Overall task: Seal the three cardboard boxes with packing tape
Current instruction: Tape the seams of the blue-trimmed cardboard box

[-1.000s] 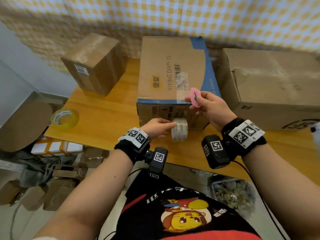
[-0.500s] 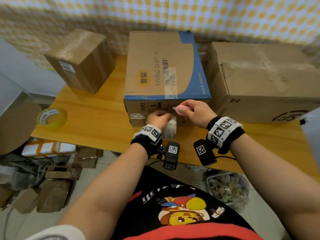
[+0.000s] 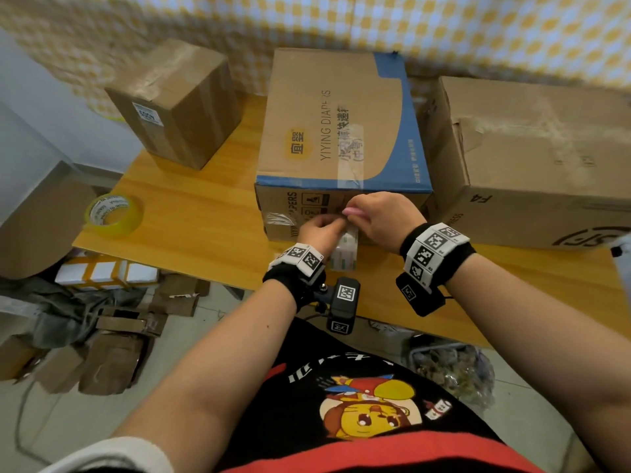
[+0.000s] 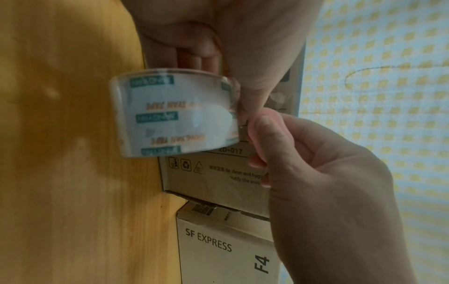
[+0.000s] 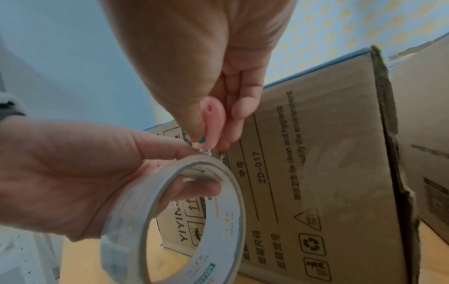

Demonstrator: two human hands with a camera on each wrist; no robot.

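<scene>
Three cardboard boxes stand on the wooden table (image 3: 191,213): a small brown box (image 3: 177,104) at back left, a blue-edged diaper box (image 3: 338,131) in the middle, a large SF Express box (image 3: 532,158) on the right. A strip of clear tape (image 3: 351,155) runs over the middle box's top and front edge. My left hand (image 3: 322,230) holds a roll of clear printed tape (image 3: 345,250) (image 4: 175,113) (image 5: 175,221) against that box's front face. My right hand (image 3: 379,216) pinches a small pink cutter (image 3: 351,210) (image 5: 210,123), its tip at the tape just above the roll.
A yellowish tape roll (image 3: 114,213) lies near the table's left edge. Flattened cardboard (image 3: 112,353) and a white-and-orange package (image 3: 106,271) lie on the floor at left. A clear bag of small items (image 3: 454,370) sits under the table's front edge, right of my body.
My right hand came down from the middle box's top edge with the pink cutter to the tape at the roll. The left hand and roll stayed at the box's front face.
</scene>
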